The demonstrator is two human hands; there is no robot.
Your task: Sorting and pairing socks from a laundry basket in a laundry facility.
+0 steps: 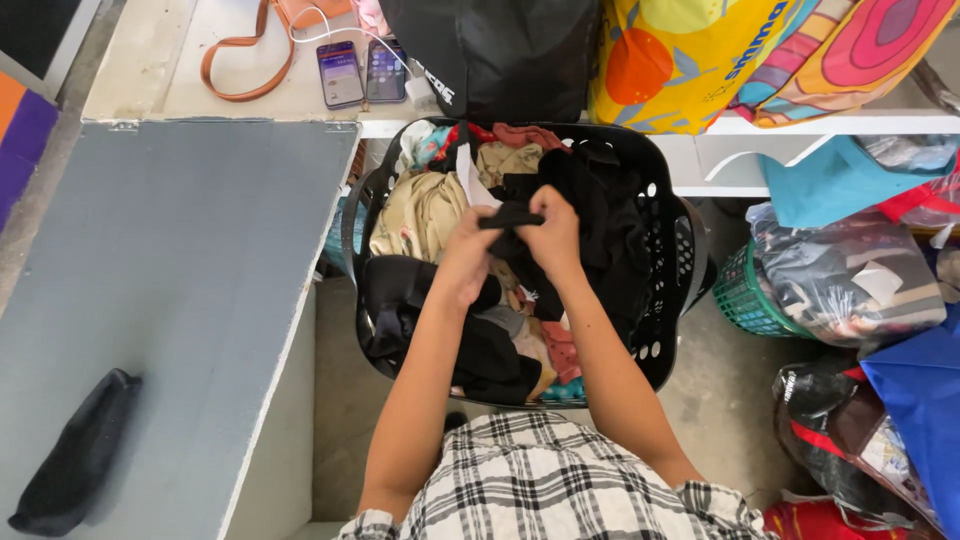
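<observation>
Both my hands are over a black plastic laundry basket (pixel 663 300) full of mixed clothes. My left hand (pixel 466 255) and my right hand (pixel 552 238) together grip a small black garment (pixel 510 217), stretched between them above the pile. Beige cloth (pixel 420 215), black cloth (pixel 400 295) and reddish pieces (pixel 562 350) lie in the basket below.
A grey table top (pixel 170 300) at the left carries a folded black garment (pixel 75 455). Behind it a white shelf holds two phones (pixel 360 72), a brown strap bag (pixel 250 50) and a black bag (pixel 500 55). Colourful bags (pixel 720 55), a green basket (pixel 745 300) and stuffed plastic bags (pixel 850 280) crowd the right.
</observation>
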